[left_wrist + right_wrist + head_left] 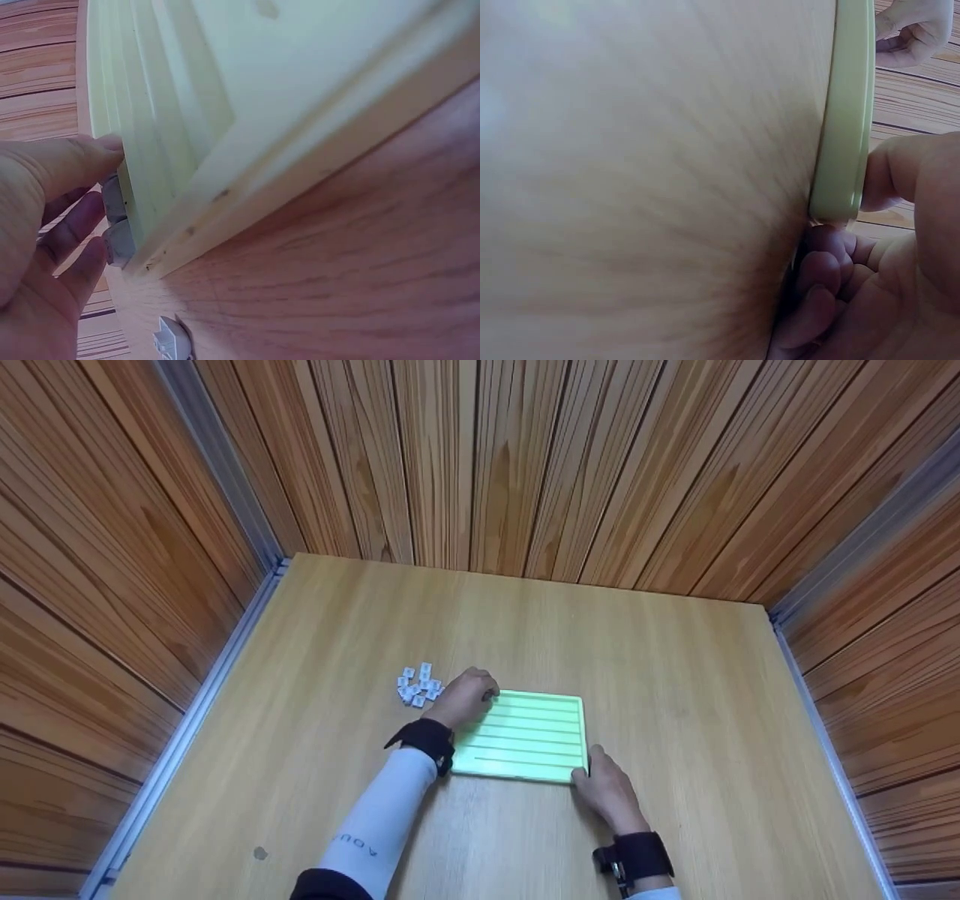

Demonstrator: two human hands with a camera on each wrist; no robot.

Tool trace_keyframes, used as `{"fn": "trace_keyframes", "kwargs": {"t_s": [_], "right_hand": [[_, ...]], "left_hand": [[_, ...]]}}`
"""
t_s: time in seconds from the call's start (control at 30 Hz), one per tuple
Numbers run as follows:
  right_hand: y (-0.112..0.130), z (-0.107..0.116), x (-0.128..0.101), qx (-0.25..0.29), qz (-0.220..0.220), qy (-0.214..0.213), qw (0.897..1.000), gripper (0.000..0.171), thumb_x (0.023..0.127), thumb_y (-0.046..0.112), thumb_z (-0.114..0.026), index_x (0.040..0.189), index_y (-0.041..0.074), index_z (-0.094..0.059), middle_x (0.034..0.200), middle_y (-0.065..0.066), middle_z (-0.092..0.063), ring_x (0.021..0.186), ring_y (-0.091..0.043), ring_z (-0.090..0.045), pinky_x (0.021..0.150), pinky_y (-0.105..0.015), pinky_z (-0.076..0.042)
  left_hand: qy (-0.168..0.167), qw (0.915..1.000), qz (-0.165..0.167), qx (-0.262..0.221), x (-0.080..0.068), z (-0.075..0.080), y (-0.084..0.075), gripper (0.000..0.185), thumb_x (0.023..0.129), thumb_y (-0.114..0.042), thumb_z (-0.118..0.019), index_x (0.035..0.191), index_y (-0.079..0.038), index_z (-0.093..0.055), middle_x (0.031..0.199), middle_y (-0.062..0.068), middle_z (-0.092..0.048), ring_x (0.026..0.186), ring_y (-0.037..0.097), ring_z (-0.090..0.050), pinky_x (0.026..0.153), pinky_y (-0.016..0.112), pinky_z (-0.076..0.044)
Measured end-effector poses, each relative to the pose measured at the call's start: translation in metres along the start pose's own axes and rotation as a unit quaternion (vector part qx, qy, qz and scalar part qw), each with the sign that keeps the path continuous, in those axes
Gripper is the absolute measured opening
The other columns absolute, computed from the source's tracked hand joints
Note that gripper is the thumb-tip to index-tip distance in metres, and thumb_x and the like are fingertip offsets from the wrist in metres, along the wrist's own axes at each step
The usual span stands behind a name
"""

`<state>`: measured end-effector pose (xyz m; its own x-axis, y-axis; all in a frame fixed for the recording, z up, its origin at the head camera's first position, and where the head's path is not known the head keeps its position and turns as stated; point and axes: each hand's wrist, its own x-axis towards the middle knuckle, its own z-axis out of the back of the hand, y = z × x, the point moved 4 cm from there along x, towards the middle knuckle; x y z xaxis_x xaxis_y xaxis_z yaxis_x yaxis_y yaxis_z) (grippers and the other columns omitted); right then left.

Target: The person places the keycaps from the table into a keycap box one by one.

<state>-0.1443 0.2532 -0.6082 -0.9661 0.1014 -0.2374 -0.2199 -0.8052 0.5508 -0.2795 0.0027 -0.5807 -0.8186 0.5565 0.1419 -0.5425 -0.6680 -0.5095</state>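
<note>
The light green ridged tray lies on the table between both hands. At its far left corner is my left hand. In the left wrist view its thumb touches the tray's edge, and small grey tiles sit between thumb and fingertips, right against that edge. My right hand grips the near right corner, thumb at the front edge and a finger along the right side. The right wrist view shows the other fingers curled low at the tray's rim. Left of the left hand lies a pile of small white tiles.
One loose tile lies near the tray's corner. The wooden table is bounded by plank walls at the back and both sides. A dark round spot marks the table at the front left.
</note>
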Motion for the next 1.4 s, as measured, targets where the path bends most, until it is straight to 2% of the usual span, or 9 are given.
{"fn": "trace_keyframes", "kwargs": {"t_s": [0.17, 0.33, 0.57, 0.73, 0.87, 1.1, 1.27, 1.4], "right_hand": [[0.000, -0.001, 0.000, -0.004, -0.001, -0.001, 1.000, 0.014, 0.091, 0.015, -0.055, 0.098, 0.005, -0.048, 0.086, -0.008, -0.048, 0.074, -0.025, -0.044, 0.062, -0.035, -0.035], [-0.001, -0.001, 0.001, -0.006, -0.003, -0.001, 1.000, 0.015, 0.091, 0.015, -0.056, 0.098, 0.005, -0.048, 0.085, -0.008, -0.048, 0.074, -0.025, -0.044, 0.062, -0.035, -0.035], [-0.001, 0.000, 0.002, -0.003, -0.007, 0.008, 1.000, 0.015, 0.092, 0.016, -0.055, 0.100, 0.005, -0.048, 0.087, -0.008, -0.049, 0.075, -0.025, -0.045, 0.062, -0.035, -0.035], [0.000, 0.001, 0.001, 0.006, -0.015, 0.016, 1.000, 0.015, 0.093, 0.015, -0.054, 0.101, 0.003, -0.048, 0.086, -0.008, -0.047, 0.074, -0.025, -0.045, 0.061, -0.034, -0.035], [0.000, 0.000, 0.001, 0.005, -0.017, 0.017, 1.000, 0.017, 0.093, 0.015, -0.054, 0.104, 0.002, -0.049, 0.086, -0.009, -0.048, 0.074, -0.025, -0.046, 0.060, -0.034, -0.036], [0.000, 0.000, 0.001, 0.001, -0.007, 0.013, 1.000, 0.019, 0.093, 0.016, -0.055, 0.104, 0.002, -0.049, 0.087, -0.010, -0.050, 0.075, -0.026, -0.046, 0.062, -0.035, -0.037], [0.000, 0.001, 0.000, -0.005, -0.007, 0.016, 1.000, 0.020, 0.093, 0.017, -0.054, 0.105, 0.001, -0.049, 0.089, -0.011, -0.051, 0.076, -0.026, -0.046, 0.062, -0.036, -0.037], [-0.001, 0.000, 0.000, -0.005, -0.008, 0.021, 1.000, 0.021, 0.094, 0.017, -0.054, 0.107, 0.001, -0.049, 0.090, -0.011, -0.051, 0.076, -0.026, -0.047, 0.062, -0.036, -0.037]], "left_hand": [[0.011, 0.9997, 0.021, -0.006, -0.001, 0.000, 0.001, 0.016, 0.090, 0.003, -0.069, 0.101, -0.005, -0.076, 0.101, 0.005, -0.070, 0.100, 0.021, -0.061, 0.086, 0.030, -0.053], [0.006, 0.9998, 0.014, -0.016, -0.004, 0.003, 0.002, 0.015, 0.090, 0.002, -0.070, 0.102, -0.004, -0.075, 0.101, 0.007, -0.069, 0.101, 0.023, -0.061, 0.088, 0.032, -0.053], [0.003, 0.9987, 0.044, -0.026, -0.011, 0.015, 0.008, 0.020, 0.092, -0.005, -0.072, 0.112, -0.003, -0.073, 0.111, 0.009, -0.067, 0.110, 0.025, -0.060, 0.094, 0.035, -0.053], [-0.007, 0.9987, 0.050, -0.009, -0.018, 0.025, 0.015, 0.025, 0.092, -0.005, -0.072, 0.117, -0.005, -0.071, 0.119, 0.010, -0.066, 0.117, 0.026, -0.058, 0.096, 0.037, -0.052], [-0.016, 0.9982, 0.057, 0.002, -0.025, 0.031, 0.022, 0.029, 0.092, -0.006, -0.072, 0.121, -0.007, -0.070, 0.122, 0.008, -0.065, 0.118, 0.026, -0.057, 0.092, 0.037, -0.054], [-0.057, 0.9973, 0.046, -0.005, -0.035, 0.043, 0.034, 0.034, 0.090, -0.002, -0.073, 0.124, -0.005, -0.068, 0.125, 0.011, -0.065, 0.117, 0.030, -0.058, 0.093, 0.040, -0.053], [-0.052, 0.9944, 0.090, -0.014, -0.044, 0.051, 0.045, 0.035, 0.092, -0.010, -0.073, 0.127, -0.008, -0.067, 0.131, 0.010, -0.063, 0.123, 0.029, -0.055, 0.100, 0.041, -0.049], [-0.040, 0.9917, 0.122, -0.009, -0.055, 0.055, 0.055, 0.042, 0.088, -0.011, -0.077, 0.129, -0.010, -0.067, 0.135, 0.009, -0.060, 0.128, 0.028, -0.052, 0.105, 0.042, -0.046]]}}
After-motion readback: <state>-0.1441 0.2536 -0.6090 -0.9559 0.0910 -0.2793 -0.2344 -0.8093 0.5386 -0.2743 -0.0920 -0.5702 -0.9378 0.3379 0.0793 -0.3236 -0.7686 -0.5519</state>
